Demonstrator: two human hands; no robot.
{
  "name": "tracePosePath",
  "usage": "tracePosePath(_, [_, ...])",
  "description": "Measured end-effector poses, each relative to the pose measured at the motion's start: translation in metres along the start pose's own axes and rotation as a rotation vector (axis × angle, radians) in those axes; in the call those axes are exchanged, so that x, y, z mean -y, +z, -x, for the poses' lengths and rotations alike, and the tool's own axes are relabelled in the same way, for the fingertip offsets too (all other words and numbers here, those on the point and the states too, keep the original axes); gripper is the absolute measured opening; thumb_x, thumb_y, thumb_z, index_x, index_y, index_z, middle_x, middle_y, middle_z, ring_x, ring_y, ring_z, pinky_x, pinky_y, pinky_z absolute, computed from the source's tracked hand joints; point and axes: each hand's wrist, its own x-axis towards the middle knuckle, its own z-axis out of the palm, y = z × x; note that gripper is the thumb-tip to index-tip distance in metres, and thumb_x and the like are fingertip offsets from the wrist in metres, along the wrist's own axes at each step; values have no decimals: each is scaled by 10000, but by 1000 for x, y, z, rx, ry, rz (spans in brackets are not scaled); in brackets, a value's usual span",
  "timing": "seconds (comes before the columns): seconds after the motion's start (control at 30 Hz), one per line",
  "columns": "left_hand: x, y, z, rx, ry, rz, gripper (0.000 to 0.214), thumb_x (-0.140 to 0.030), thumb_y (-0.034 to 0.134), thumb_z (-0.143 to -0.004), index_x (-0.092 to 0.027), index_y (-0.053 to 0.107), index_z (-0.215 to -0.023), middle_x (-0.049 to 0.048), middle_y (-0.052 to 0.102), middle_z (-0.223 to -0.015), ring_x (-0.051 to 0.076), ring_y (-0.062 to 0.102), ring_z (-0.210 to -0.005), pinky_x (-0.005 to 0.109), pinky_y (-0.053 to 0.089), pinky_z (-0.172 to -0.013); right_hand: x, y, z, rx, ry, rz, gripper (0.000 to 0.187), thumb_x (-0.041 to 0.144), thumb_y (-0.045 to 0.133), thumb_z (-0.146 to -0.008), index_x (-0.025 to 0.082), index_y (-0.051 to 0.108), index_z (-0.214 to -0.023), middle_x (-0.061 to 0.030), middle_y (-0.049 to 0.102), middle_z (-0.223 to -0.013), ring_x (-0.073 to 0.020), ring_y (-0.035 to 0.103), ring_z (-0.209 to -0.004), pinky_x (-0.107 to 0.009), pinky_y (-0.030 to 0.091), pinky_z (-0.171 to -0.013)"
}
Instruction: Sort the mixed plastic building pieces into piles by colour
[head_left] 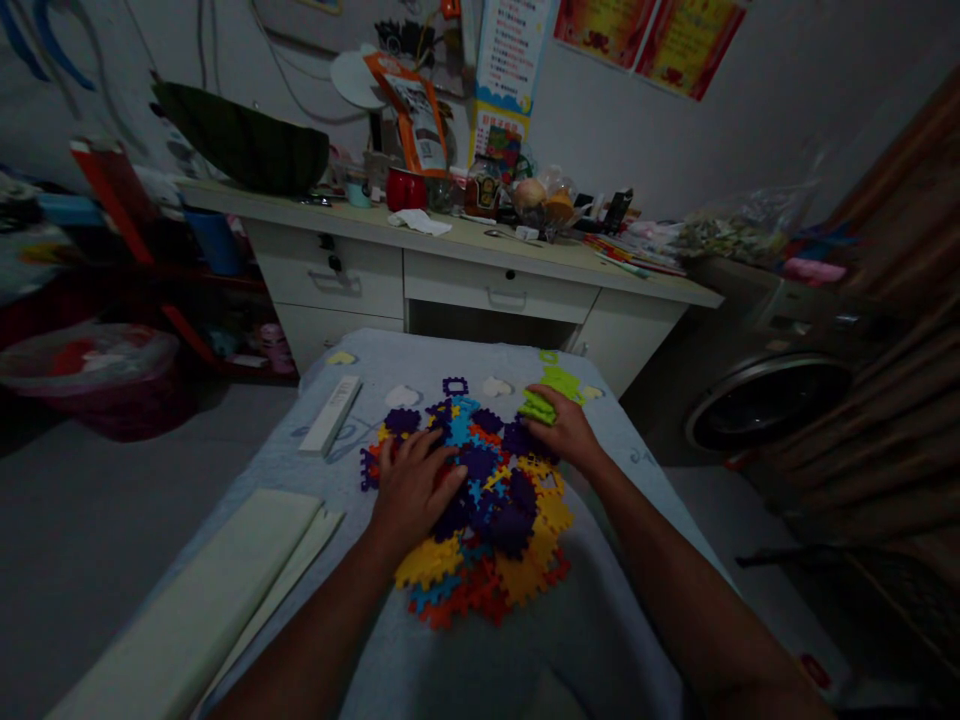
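Note:
A heap of foam puzzle pieces (495, 510) in purple, yellow, orange and blue lies on a table covered with a pale blue cloth (600, 620). My left hand (414, 482) rests flat on the left side of the heap, fingers spread. My right hand (564, 428) is at the heap's far right edge, its fingers closed on a small stack of green foam pieces (541, 405). More green pieces (561, 380) lie just beyond it. A few white pieces (403, 396) and a purple frame piece (454, 386) sit past the heap.
A white bar-shaped object (331, 414) lies at the table's left. Pale flat boards (217, 590) lie at the near left corner. A cluttered desk with drawers (450, 270) stands behind the table, a washing machine (757, 400) to the right, a pink basin (90, 375) on the floor at left.

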Motion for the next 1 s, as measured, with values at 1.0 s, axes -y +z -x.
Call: tracePosePath(1.0, [-5, -2, -1, -23, -25, 23, 384, -465, 590, -840, -296, 643, -1180, 70, 612, -1359, 320, 506, -1299, 637, 199, -1152, -123, 31, -119, 184, 557, 460, 901, 634, 590, -807, 201, 295, -1540, -153, 348, -1577, -434, 186, -1471, -655, 86, -1157])
